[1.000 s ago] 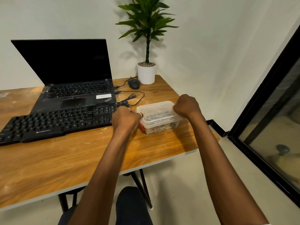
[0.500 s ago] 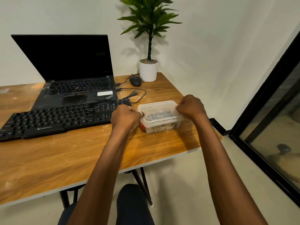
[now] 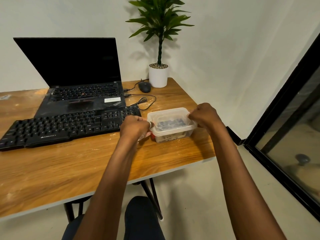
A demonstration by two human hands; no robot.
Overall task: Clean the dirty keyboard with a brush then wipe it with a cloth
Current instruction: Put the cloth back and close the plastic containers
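Clasping container (image 3: 170, 118): left hand (image 3: 134, 126), right hand (image 3: 204, 115)

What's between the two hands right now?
The clear lidded box on the table. The left hand grips its left end and the right hand grips its right end. The head view shows this.

Plastic container (image 3: 174, 134) contents indistinct through cloudy walls; left end of the keyboard (image 3: 69, 126) past the picture edge.

Two bare arms (image 3: 110, 179). Shiny silver ring (image 3: 150, 124) on a finger of the left hand (image 3: 134, 126). Dark trousers (image 3: 142, 220), maybe navy blue.
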